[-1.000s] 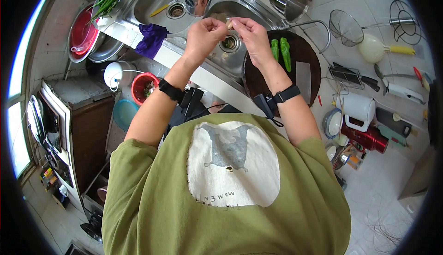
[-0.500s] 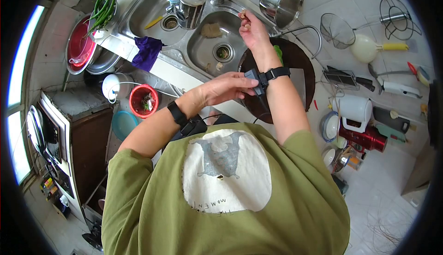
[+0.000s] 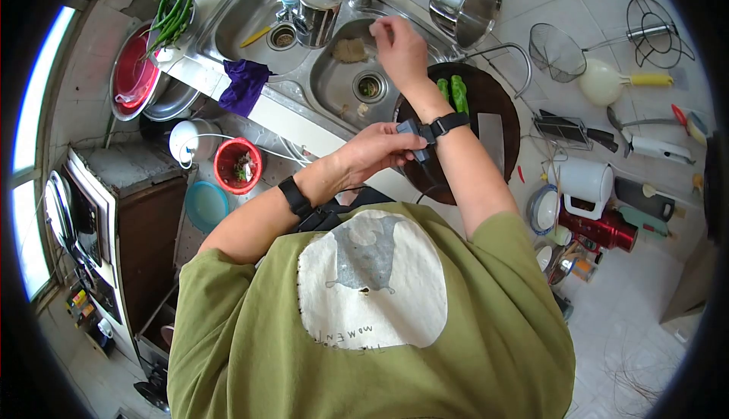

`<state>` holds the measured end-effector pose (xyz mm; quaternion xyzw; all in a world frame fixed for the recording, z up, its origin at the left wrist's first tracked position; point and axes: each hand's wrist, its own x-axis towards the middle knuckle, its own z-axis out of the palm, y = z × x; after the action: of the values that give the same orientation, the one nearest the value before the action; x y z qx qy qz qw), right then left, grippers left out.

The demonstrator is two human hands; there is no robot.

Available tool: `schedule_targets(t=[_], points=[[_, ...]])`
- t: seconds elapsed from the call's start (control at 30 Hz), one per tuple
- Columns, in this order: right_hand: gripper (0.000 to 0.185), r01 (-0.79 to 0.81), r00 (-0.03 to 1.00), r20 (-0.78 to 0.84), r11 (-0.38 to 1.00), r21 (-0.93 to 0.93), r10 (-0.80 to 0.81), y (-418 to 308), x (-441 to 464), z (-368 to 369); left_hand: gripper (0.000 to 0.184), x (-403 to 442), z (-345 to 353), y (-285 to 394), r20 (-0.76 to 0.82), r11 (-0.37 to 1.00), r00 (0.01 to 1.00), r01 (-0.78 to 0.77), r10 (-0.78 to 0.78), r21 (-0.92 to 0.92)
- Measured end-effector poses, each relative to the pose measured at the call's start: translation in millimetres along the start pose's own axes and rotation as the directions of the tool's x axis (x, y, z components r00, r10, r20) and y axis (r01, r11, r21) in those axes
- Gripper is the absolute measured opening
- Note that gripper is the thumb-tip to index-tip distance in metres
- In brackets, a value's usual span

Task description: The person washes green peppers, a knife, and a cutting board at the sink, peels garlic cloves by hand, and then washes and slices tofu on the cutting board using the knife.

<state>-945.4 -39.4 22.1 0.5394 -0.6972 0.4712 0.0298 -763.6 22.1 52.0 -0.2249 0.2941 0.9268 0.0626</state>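
White bench [image 3: 296,123]: carries a stainless-steel, double-bowl sink [image 3: 292,89]. Right of the sink, a round, dark-brown board [image 3: 486,92] reaches the bench's front edge.

Right hand [image 3: 401,47]: raised over the right bowl, fingers bent; whether its grip pinches anything cannot be told. Left hand [image 3: 372,148]: beside the bench's front edge, by the board's left edge, its grip pinching the device on the right wrist, thumb laid along it.

Two glossy green peppers [image 3: 453,94]: long, side by side near the board's back edge, partly hidden behind the right forearm.

Matte black wrist strap [image 3: 449,123]: narrow band, wrapped around the right wrist, above the board.

Small, dark-grey, box-shaped device [image 3: 408,126]: on the strap at the inner side of the wrist, over the board's left edge; flat-faced with straight edges, upper part exposed, remainder partly covered by the left hand.
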Motion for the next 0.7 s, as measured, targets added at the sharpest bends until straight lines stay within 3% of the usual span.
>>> schedule_targets(t=[0.03, 0.07, 0.1, 0.13, 0.2, 0.33, 0.4, 0.47, 0.53, 0.57, 0.67, 0.7], points=[[0.014, 0.000, 1.000, 0.000, 1.000, 0.000, 0.000, 2, 1, 2, 0.011, 0, -1, -2, 0.006, 1.000, 1.000, -0.018, 0.018, 0.020], [0.013, -0.337, 0.939, 0.039, 0.893, 0.298, 0.341, 3, 3, 4, 0.011, -1, -1, -3, 0.005, 1.000, 1.000, -0.018, 0.018, 0.020], [0.013, -0.596, 0.771, 0.176, 0.596, 0.539, 0.612, 5, 5, 8, 0.012, -3, -1, -3, 0.008, 0.999, 1.000, -0.024, 0.024, 0.048], [0.013, -0.595, 0.772, 0.176, 0.595, 0.540, 0.611, 10, 7, 6, 0.013, -4, -1, -2, 0.011, 0.997, 1.000, -0.029, 0.028, 0.075], [0.014, -0.721, 0.462, 0.532, -0.049, 0.692, 0.710, 19, 6, -5, 0.014, -7, 0, 0, 0.007, 0.994, 1.000, -0.018, 0.018, 0.109], [0.012, -0.691, 0.451, 0.514, -0.079, 0.718, 0.730, 19, 2, -9, 0.023, -16, 0, 18, 0.011, 0.984, 1.000, 0.023, -0.026, 0.175], [0.013, -0.702, 0.468, 0.532, -0.070, 0.709, 0.705, 19, -1, -15, 0.036, -16, -17, 22, -0.041, 0.956, 0.996, -0.070, 0.085, 0.286], [0.015, -0.712, 0.486, 0.552, -0.059, 0.700, 0.678, 13, -5, -23, 0.035, -15, -41, 32, -0.176, 0.970, 0.959, -0.203, 0.224, 0.132], [0.018, -0.777, 0.599, 0.649, 0.146, 0.612, 0.469, -11, -14, -35, 0.033, -11, -75, 45, -0.202, 0.928, 0.906, -0.361, 0.373, 0.094], [0.024, -0.807, 0.587, 0.689, 0.243, 0.538, 0.425, -29, -19, -45, 0.030, -12, -82, 49, -0.279, 0.911, 0.868, -0.398, 0.411, 0.104], [0.023, -0.804, 0.591, 0.700, 0.356, 0.475, 0.400, -50, -39, -54, 0.032, -15, -84, 52, -0.339, 0.853, 0.783, -0.466, 0.521, 0.234], [0.023, -0.806, 0.589, 0.705, 0.352, 0.476, 0.395, -56, -43, -54, 0.031, -17, -80, 52, -0.305, 0.856, 0.800, -0.475, 0.517, 0.205]])
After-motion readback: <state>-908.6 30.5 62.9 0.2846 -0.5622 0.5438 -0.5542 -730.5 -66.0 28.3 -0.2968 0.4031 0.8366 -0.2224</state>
